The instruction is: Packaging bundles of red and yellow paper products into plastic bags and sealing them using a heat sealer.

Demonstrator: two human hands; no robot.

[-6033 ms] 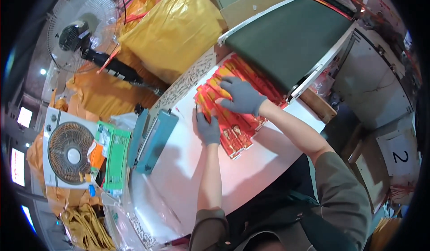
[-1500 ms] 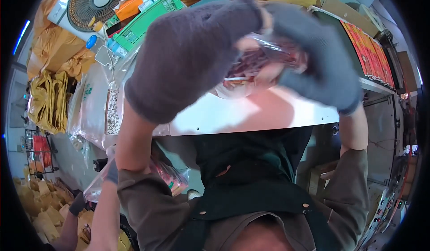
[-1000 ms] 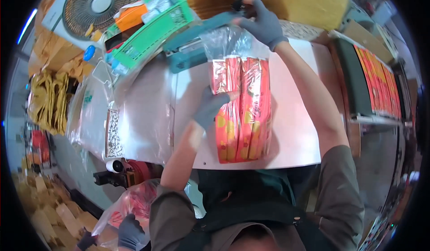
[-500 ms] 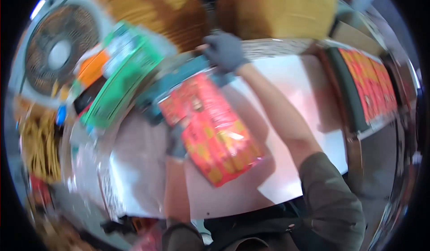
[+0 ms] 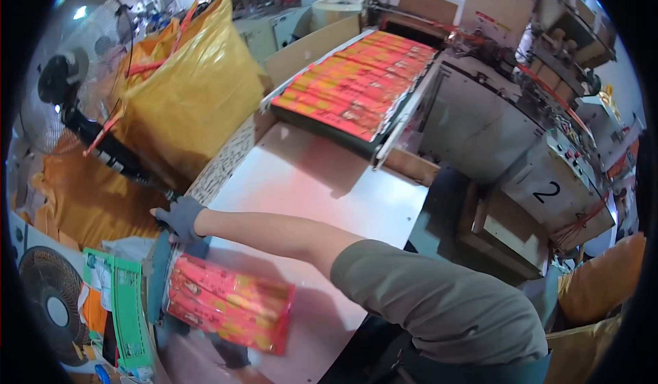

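A bundle of red and yellow packets in clear plastic (image 5: 229,302) lies on the white worktop at the lower left, one end against a long blue-grey device that looks like a bag sealer (image 5: 159,264). My right hand (image 5: 184,219), in a grey glove, is closed over the far end of that device; the exact part under its fingers is hidden. At the bundle's near edge is my left hand (image 5: 232,353), also gloved in grey. Its fingers are mostly covered by the bundle, which it appears to grip.
Rows of similar red packets (image 5: 356,82) fill a dark-edged tray at the worktop's far end. Large yellow sacks (image 5: 185,89) stand behind my right hand. Beside the sealer are a green plastic piece (image 5: 129,315) and a fan (image 5: 51,308). Grey machine cabinets (image 5: 480,113) stand at right.
The view has swung to the right, so the tray of packets and machines show more. Both hands keep their places at the sealer and the bundle.
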